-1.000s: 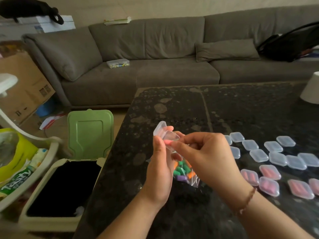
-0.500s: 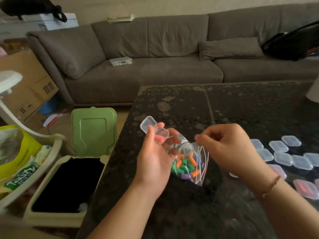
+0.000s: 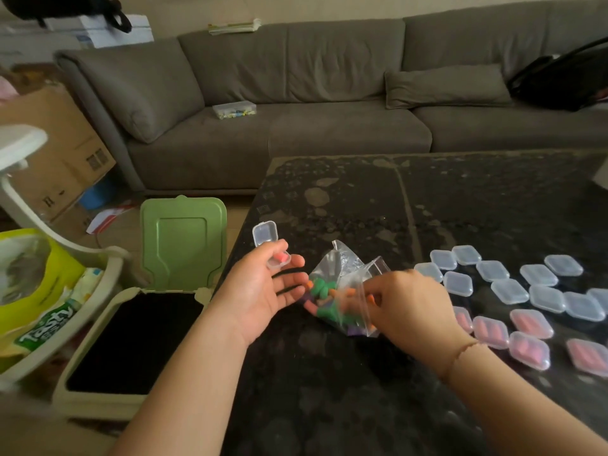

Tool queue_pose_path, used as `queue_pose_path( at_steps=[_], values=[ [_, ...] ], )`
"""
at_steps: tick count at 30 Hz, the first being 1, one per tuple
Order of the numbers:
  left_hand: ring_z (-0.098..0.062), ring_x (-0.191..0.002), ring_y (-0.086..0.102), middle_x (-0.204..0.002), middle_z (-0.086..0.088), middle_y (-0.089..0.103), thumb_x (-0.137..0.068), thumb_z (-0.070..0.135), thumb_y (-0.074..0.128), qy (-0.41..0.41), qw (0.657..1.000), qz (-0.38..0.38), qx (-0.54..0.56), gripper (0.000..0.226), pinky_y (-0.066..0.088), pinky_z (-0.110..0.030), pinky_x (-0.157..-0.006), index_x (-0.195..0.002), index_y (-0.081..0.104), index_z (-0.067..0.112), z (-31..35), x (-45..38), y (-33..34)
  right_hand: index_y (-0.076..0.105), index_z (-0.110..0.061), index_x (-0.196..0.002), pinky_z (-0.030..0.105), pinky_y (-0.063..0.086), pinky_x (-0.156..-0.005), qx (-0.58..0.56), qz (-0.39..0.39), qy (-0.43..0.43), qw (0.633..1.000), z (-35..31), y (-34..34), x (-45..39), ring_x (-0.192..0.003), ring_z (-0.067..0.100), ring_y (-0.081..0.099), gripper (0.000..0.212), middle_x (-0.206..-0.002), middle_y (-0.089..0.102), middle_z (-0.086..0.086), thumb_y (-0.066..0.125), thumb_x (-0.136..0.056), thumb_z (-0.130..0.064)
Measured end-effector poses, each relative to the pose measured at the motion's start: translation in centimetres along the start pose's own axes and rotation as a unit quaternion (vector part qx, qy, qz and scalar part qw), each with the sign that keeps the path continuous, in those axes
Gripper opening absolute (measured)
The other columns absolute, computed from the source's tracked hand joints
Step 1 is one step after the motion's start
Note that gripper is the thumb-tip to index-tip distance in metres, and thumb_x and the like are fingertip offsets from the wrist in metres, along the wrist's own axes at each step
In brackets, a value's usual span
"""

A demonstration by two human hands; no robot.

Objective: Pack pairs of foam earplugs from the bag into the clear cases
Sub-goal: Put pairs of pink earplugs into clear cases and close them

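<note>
The scene is viewed from one head-worn camera, angled forward and down, close over the table (image 3: 427,199).

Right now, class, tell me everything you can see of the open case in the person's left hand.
The open case is small, clear plastic, with rounded corners. Its hinged lid stands up and back, away from the person, above the table's left edge. The tray lies on the fingers of the left hand, with the thumb on its near rim. One pink-orange earplug lies inside. Nothing else touches it.
</note>
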State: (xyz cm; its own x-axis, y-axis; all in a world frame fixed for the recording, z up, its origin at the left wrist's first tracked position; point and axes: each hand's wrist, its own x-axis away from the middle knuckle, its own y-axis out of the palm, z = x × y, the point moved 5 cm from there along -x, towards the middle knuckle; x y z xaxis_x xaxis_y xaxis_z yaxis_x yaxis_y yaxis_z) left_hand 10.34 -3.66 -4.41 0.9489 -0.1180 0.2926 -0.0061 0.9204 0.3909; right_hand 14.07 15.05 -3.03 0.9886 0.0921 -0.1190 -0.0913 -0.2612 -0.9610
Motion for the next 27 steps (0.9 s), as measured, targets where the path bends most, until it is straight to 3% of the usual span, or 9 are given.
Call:
queue_pose_path(
  at_steps=[2, 5, 8, 10, 15, 18, 22, 25, 27],
  values=[
    [-0.024, -0.073, 0.065, -0.078, -0.005, 0.068, -0.093, 0.016, 0.055, -0.004, 1.0, 0.006, -0.002, 0.004, 0.055, -0.038, -0.073, -0.097, 0.055, 0.014, 0.1, -0.1, -0.5, 0.07, -0.034, -0.099, 0.025, 0.038, -0.05, 0.046, 0.022, -0.032, 0.998, -0.7, 0.1, -0.1, -0.076, 0.015, 0.063, 0.035, -0.083, 0.065, -0.006, 0.048, -0.09, -0.06],
    [-0.025, -0.076, 0.066, -0.082, -0.007, 0.067, -0.093, 0.014, 0.055, -0.011, 1.0, 0.007, 0.012, 0.006, 0.056, -0.039, -0.073, -0.098, 0.057, 0.012, 0.1, -0.3, -0.7, 0.07, -0.039, -0.1, 0.02, 0.02, -0.045, 0.048, 0.049, -0.072, 0.995, -1.0, 0.4, -0.3, -0.081, 0.015, 0.063, 0.021, -0.091, 0.066, -0.008, 0.054, -0.092, -0.048],
    [-0.026, -0.08, 0.065, -0.082, -0.006, 0.068, -0.093, 0.012, 0.054, -0.004, 0.999, 0.039, 0.017, 0.008, 0.054, -0.037, -0.073, -0.1, 0.058, 0.01, -0.2, -0.6, -1.3, 0.073, -0.037, -0.076, 0.017, 0.013, -0.042, 0.048, 0.106, -0.118, 0.986, -0.8, 0.7, -0.3, -0.063, 0.015, 0.059, 0.009, -0.072, 0.061, -0.01, 0.065, -0.079, -0.032],
    [-0.025, -0.082, 0.066, -0.087, -0.005, 0.068, -0.094, 0.011, 0.054, -0.009, 0.999, 0.053, 0.01, 0.014, 0.054, -0.037, -0.072, -0.107, 0.059, 0.011, -0.6, -0.8, -1.7, 0.072, -0.034, -0.069, 0.015, 0.016, -0.039, 0.029, 0.11, -0.139, 0.984, -0.7, 0.8, -0.4, -0.059, 0.012, 0.053, 0.02, -0.067, 0.056, -0.013, 0.056, -0.077, -0.044],
    [-0.023, -0.082, 0.068, -0.099, -0.008, 0.068, -0.093, 0.006, 0.056, -0.017, 0.999, 0.039, -0.032, 0.027, 0.057, -0.039, -0.073, -0.118, 0.056, 0.016, -1.1, -0.8, -1.9, 0.07, -0.047, -0.098, 0.018, 0.025, -0.048, 0.021, 0.044, -0.144, 0.988, -0.9, 1.6, -0.5, -0.078, 0.004, 0.044, 0.05, -0.089, 0.058, -0.019, 0.036, -0.075, -0.076],
    [-0.024, -0.085, 0.068, -0.098, -0.009, 0.067, -0.094, 0.009, 0.057, -0.025, 0.999, 0.033, -0.026, 0.018, 0.056, -0.046, -0.083, -0.112, 0.057, 0.015, -1.2, -0.8, -1.9, 0.069, -0.048, -0.101, 0.018, 0.025, -0.048, 0.011, 0.04, -0.153, 0.987, -1.1, 1.9, -0.4, -0.08, 0.005, 0.043, 0.049, -0.091, 0.055, -0.019, 0.038, -0.074, -0.075],
    [-0.024, -0.085, 0.068, -0.092, -0.005, 0.067, -0.094, 0.017, 0.059, -0.036, 0.998, 0.031, -0.036, 0.005, 0.056, -0.048, -0.084, -0.098, 0.058, 0.015, -1.0, -0.9, -2.4, 0.072, -0.044, -0.093, 0.015, 0.022, -0.046, 0.016, 0.053, -0.155, 0.986, -1.6, 2.6, -0.5, -0.079, 0.006, 0.044, 0.028, -0.087, 0.053, -0.02, 0.056, -0.08, -0.063],
    [-0.024, -0.086, 0.069, -0.094, -0.005, 0.067, -0.092, 0.018, 0.06, -0.044, 0.998, 0.033, -0.041, 0.008, 0.057, -0.049, -0.082, -0.1, 0.057, 0.016, -0.9, -1.0, -2.9, 0.07, -0.044, -0.101, 0.018, 0.03, -0.048, 0.006, 0.027, -0.152, 0.988, -1.8, 2.7, -0.3, -0.084, 0.008, 0.045, 0.046, -0.094, 0.052, -0.019, 0.036, -0.08, -0.068],
    [-0.025, -0.088, 0.069, -0.095, -0.006, 0.067, -0.092, 0.017, 0.06, -0.053, 0.998, 0.03, -0.032, 0.008, 0.057, -0.051, -0.084, -0.099, 0.056, 0.016, -0.9, -1.0, -2.9, 0.068, -0.046, -0.103, 0.018, 0.026, -0.048, 0.002, 0.03, -0.155, 0.988, -1.9, 2.5, -0.1, -0.083, 0.008, 0.044, 0.051, -0.095, 0.051, -0.018, 0.03, -0.08, -0.07]
  ],
)
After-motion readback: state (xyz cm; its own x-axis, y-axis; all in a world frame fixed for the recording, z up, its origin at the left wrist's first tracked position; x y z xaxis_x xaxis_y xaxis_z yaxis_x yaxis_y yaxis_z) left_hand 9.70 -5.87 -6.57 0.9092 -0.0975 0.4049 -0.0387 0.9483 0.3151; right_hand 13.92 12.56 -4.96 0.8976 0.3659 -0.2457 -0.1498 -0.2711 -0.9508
